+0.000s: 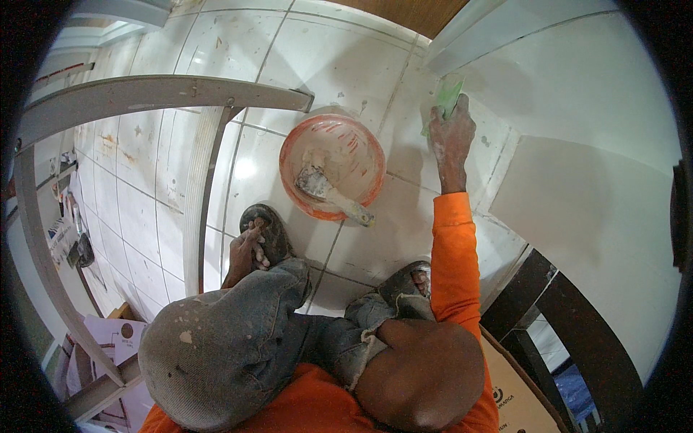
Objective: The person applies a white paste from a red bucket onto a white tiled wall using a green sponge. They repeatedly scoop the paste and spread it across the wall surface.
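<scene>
My right hand (452, 137) reaches forward to the foot of the white wall, fingers closed round a flat light-green plastic spreader (448, 94). Its lower edge is blurred against the pale surface. Down by my dark left shoe (273, 234) is my left hand (247, 252), pale-smeared, its fingers bent but apart, with nothing visible in them. Between the two hands an orange-rimmed round basin (380, 155) stands on the tiles with whitish paste inside. A paste-covered putty knife (325, 193) lies in it, handle over the near rim.
A metal ladder-like frame (166, 92) arches over the left side. White floor tiles (245, 162) carry stains and smears. On the right are the smooth white wall (585, 94) and dark wooden slats (577, 325). A cardboard box (516, 382) sits beside my right leg. Small tools lie far left.
</scene>
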Motion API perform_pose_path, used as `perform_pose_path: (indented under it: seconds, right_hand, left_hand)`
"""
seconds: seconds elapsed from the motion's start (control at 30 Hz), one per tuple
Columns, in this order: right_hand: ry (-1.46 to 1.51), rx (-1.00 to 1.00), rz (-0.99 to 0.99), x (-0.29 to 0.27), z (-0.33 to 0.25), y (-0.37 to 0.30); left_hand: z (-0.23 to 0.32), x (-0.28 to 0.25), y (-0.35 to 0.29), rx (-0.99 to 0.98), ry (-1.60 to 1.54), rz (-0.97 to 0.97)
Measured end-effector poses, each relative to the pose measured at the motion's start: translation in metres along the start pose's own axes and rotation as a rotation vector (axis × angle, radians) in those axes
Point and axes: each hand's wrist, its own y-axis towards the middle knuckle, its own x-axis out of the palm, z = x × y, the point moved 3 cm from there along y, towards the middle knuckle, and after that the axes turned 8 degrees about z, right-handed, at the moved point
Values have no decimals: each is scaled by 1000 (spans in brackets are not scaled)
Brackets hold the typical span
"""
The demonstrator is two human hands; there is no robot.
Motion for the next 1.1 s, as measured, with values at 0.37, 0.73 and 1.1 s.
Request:
perform_pose_path:
  seconds: [0.37, 0.73, 1.1]
  right_hand:
    - [-42, -34, 23, -6, -1, -1]
    - [-17, -34, 106, -32, -17, 0]
    - [348, 86, 153, -84, 3, -40]
  left_hand:
    - [5, 3, -4, -2, 49, -8]
    - [-3, 1, 1, 34, -15, -63]
    - [4, 5, -2, -6, -4, -24]
